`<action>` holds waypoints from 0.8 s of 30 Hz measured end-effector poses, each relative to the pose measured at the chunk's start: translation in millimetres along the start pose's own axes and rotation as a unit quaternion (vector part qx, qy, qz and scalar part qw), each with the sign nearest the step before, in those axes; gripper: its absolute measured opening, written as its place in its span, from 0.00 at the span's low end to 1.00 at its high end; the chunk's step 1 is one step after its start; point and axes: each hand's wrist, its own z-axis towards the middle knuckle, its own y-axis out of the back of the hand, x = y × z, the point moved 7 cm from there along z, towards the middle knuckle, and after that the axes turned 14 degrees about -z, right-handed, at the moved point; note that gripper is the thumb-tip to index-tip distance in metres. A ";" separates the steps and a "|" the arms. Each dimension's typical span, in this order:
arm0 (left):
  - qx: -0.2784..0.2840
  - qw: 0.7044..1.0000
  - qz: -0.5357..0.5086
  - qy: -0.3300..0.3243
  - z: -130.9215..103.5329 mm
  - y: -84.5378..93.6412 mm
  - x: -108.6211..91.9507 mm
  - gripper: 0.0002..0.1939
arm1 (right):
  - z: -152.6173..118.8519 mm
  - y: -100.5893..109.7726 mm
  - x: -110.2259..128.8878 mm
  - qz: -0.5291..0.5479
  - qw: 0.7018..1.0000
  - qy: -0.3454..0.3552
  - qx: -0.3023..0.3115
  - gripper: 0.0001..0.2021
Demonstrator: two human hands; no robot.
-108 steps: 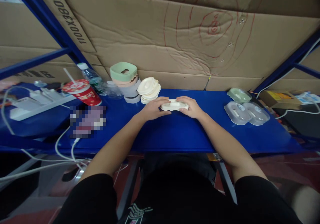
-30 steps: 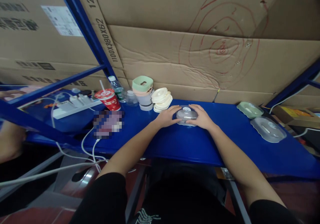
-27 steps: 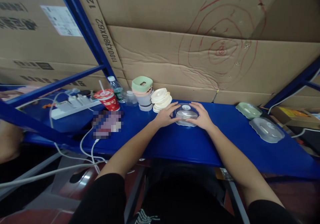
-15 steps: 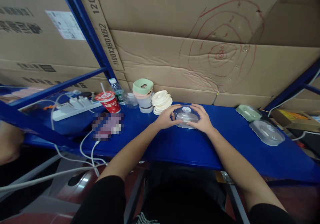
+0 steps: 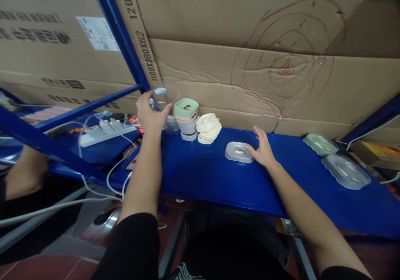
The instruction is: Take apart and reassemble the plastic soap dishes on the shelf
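Observation:
My left hand (image 5: 152, 112) is raised at the left, its thumb and fingers closed round a clear plastic lid (image 5: 164, 98) with a round label. The lid is above and behind the stacked containers. On the blue table lies a small grey oval dish (image 5: 239, 152) with a pale slot in its middle, uncovered. At its right edge my right hand (image 5: 263, 148) is open, fingers spread and thumb at the dish's rim; whether it presses on it I cannot tell. Between the hands stand a stack of green, pink and grey containers (image 5: 186, 117) and a leaning pile of cream dishes (image 5: 208, 128).
A green dish (image 5: 321, 144) and a grey dish under a clear lid (image 5: 346, 171) lie at the right. A power strip (image 5: 106, 133), white cables and a blue rack post (image 5: 125, 38) are at the left. Cardboard (image 5: 200, 67) walls the back. Another person's arm (image 5: 26, 173) shows far left.
My left hand has lifted the clear lid off the grey dish and carried it left, over by the stack. My right hand has let go of the lid and stays beside the dish.

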 end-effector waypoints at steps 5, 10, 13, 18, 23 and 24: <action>0.067 0.985 0.134 0.081 6.6 0.8 17.3 0.40 | -0.1 -3.8 -2.9 0.004 1.000 -0.010 0.008 0.45; 0.155 0.961 0.199 0.112 8.9 -18.0 27.3 0.40 | -0.7 -5.0 -4.9 -0.003 1.000 -0.012 0.023 0.43; 0.193 0.948 0.223 0.119 12.5 -26.3 35.3 0.41 | -0.6 -4.8 -5.2 -0.009 1.000 -0.009 0.025 0.43; 0.271 0.930 0.210 0.133 12.3 -36.6 50.8 0.55 | 1.2 -5.1 -3.4 -0.025 0.999 -0.002 0.037 0.42; 0.146 0.972 0.159 0.092 14.6 -11.7 33.7 0.51 | -0.3 -11.5 -2.1 -0.033 0.994 0.006 0.104 0.44; 0.096 0.984 0.136 0.065 12.4 -5.0 22.7 0.46 | -1.8 -15.0 -2.0 -0.038 0.991 0.008 0.128 0.46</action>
